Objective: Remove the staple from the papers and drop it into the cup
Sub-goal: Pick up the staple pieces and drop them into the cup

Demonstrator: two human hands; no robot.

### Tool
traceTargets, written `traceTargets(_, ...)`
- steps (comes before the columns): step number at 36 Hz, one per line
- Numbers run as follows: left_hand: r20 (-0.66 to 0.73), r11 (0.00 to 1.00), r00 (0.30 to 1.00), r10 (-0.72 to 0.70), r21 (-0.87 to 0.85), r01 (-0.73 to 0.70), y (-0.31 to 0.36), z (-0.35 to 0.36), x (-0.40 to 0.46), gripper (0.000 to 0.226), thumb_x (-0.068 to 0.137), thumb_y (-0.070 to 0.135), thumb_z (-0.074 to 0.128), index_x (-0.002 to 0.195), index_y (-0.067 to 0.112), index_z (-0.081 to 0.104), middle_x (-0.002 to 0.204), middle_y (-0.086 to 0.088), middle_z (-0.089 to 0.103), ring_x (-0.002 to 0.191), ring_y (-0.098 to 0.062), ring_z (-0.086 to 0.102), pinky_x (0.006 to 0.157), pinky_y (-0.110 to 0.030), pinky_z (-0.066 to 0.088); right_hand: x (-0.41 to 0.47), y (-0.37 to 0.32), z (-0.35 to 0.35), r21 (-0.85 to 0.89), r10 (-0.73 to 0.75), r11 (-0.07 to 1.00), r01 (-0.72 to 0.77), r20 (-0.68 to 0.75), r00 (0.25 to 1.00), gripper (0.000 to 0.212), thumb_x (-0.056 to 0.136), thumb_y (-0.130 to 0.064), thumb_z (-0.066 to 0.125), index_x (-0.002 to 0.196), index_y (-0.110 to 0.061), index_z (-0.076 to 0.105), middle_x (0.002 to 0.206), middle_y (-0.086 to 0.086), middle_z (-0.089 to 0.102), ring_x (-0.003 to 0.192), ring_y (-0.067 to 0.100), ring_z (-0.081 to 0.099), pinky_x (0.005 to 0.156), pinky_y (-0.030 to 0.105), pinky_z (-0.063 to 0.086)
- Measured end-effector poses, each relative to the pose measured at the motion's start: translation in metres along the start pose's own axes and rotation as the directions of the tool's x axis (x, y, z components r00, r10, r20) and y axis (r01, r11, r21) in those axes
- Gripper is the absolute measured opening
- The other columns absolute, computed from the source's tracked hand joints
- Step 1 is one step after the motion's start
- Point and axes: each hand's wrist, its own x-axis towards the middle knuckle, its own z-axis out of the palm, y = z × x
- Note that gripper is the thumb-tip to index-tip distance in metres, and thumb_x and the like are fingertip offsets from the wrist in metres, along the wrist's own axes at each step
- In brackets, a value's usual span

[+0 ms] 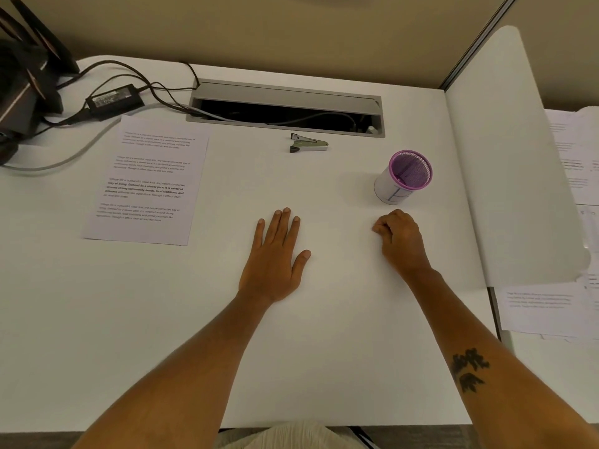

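Printed papers (147, 181) lie on the white desk at the left; I cannot make out the staple. A metal staple remover (308, 144) lies at the back centre, near the cable slot. A purple mesh cup (403, 176) wrapped in white paper stands at the right. My left hand (275, 254) rests flat on the desk, fingers straight, well right of the papers. My right hand (400, 239) rests on the desk just in front of the cup, fingers curled under, with nothing visible in it.
A cable slot (285, 108) runs along the desk's back edge. A power adapter (113, 100), cables and dark equipment (22, 76) sit at the back left. A white divider (505, 157) stands on the right, with more papers (547, 306) beyond it.
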Motion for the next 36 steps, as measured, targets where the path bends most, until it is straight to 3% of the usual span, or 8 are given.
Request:
traceTargets(5, 0.002, 1.0, 1.0, 0.001, -0.002, -0.001, 0.0, 0.0, 0.0, 0.075, 0.111, 0.058, 0.015, 0.171, 0.014, 0.011, 0.18, -0.01, 0.004, 0.168, -0.026, -0.002, 0.135, -0.056, 0.01, 0.0, -0.003, -0.001, 0.024, 0.056, 0.998, -0.057, 0.042, 0.998, 0.016, 0.097, 0.009, 0.06, 0.09, 0.003, 0.073, 0.094, 0.019, 0.069, 0.089, 0.037, 0.062, 0.083, 0.047, 0.053)
traceTargets(9, -0.008, 1.0, 1.0, 0.003, -0.008, -0.003, -0.001, 0.001, 0.0, 0.075, 0.111, 0.059, 0.015, 0.171, 0.014, 0.012, 0.18, -0.01, 0.006, 0.168, -0.026, 0.0, 0.135, -0.056, 0.01, 0.0, -0.008, -0.012, 0.117, 0.15, 0.981, -0.153, 0.029, 0.988, 0.015, 0.098, 0.006, 0.057, 0.096, 0.001, 0.071, 0.098, 0.016, 0.069, 0.092, 0.03, 0.063, 0.083, 0.027, 0.046)
traceTargets(12, -0.012, 1.0, 1.0, 0.005, -0.008, -0.005, -0.001, 0.002, 0.0, 0.074, 0.111, 0.058, 0.016, 0.171, 0.014, 0.013, 0.18, -0.011, 0.006, 0.168, -0.026, 0.0, 0.135, -0.056, 0.01, 0.002, -0.016, -0.028, 0.161, 0.13, 0.98, -0.12, -0.055, 0.99, 0.01, 0.098, 0.005, 0.06, 0.096, -0.001, 0.068, 0.094, 0.013, 0.069, 0.084, 0.022, 0.062, 0.077, 0.006, 0.042)
traceTargets(14, -0.011, 1.0, 1.0, 0.005, 0.0, -0.005, -0.001, 0.002, 0.0, 0.074, 0.111, 0.058, 0.016, 0.171, 0.014, 0.013, 0.18, -0.011, 0.006, 0.168, -0.026, -0.001, 0.135, -0.056, 0.009, 0.009, -0.019, -0.042, 0.173, 0.106, 0.981, -0.084, -0.121, 0.987, 0.008, 0.097, 0.003, 0.062, 0.093, -0.002, 0.067, 0.091, 0.011, 0.068, 0.08, 0.017, 0.059, 0.073, 0.002, 0.039)
traceTargets(20, -0.005, 1.0, 1.0, 0.006, 0.0, -0.006, -0.001, 0.003, 0.0, 0.074, 0.111, 0.058, 0.017, 0.171, 0.014, 0.01, 0.181, -0.01, 0.003, 0.168, -0.025, -0.003, 0.135, -0.056, 0.008, 0.044, -0.022, -0.085, 0.181, 0.102, 0.982, -0.051, -0.287, 0.952, 0.009, 0.096, -0.002, 0.062, 0.096, -0.007, 0.07, 0.094, -0.002, 0.065, 0.083, 0.002, 0.055, 0.078, 0.0, 0.039)
traceTargets(24, -0.004, 1.0, 1.0, 0.007, -0.001, -0.007, -0.002, 0.003, 0.0, 0.074, 0.111, 0.058, 0.016, 0.171, 0.015, 0.009, 0.181, -0.009, 0.002, 0.168, -0.025, -0.004, 0.135, -0.055, 0.008, 0.072, -0.017, -0.098, 0.141, 0.118, 0.987, -0.083, -0.259, 0.959, 0.009, 0.097, -0.006, 0.064, 0.098, -0.002, 0.072, 0.101, 0.01, 0.072, 0.088, 0.015, 0.061, 0.076, -0.001, 0.04)
traceTargets(33, -0.004, 1.0, 1.0, 0.006, -0.007, -0.006, -0.002, 0.004, 0.001, 0.074, 0.111, 0.059, 0.014, 0.171, 0.015, 0.01, 0.181, -0.009, 0.001, 0.168, -0.025, -0.004, 0.135, -0.056, 0.008, 0.092, -0.008, -0.106, 0.004, 0.025, 1.0, -0.025, -0.225, 0.974, 0.017, 0.095, -0.008, 0.072, 0.107, 0.0, 0.081, 0.105, 0.018, 0.08, 0.093, 0.032, 0.076, 0.09, 0.034, 0.059)
traceTargets(36, -0.001, 1.0, 1.0, 0.005, -0.011, -0.005, -0.002, 0.004, 0.001, 0.074, 0.111, 0.059, 0.015, 0.171, 0.015, 0.01, 0.181, -0.009, 0.002, 0.168, -0.025, -0.003, 0.135, -0.056, 0.008, 0.09, -0.007, -0.106, 0.005, 0.02, 1.0, -0.019, -0.244, 0.97, 0.015, 0.094, -0.003, 0.072, 0.105, 0.001, 0.082, 0.104, 0.018, 0.08, 0.091, 0.032, 0.077, 0.09, 0.031, 0.059)
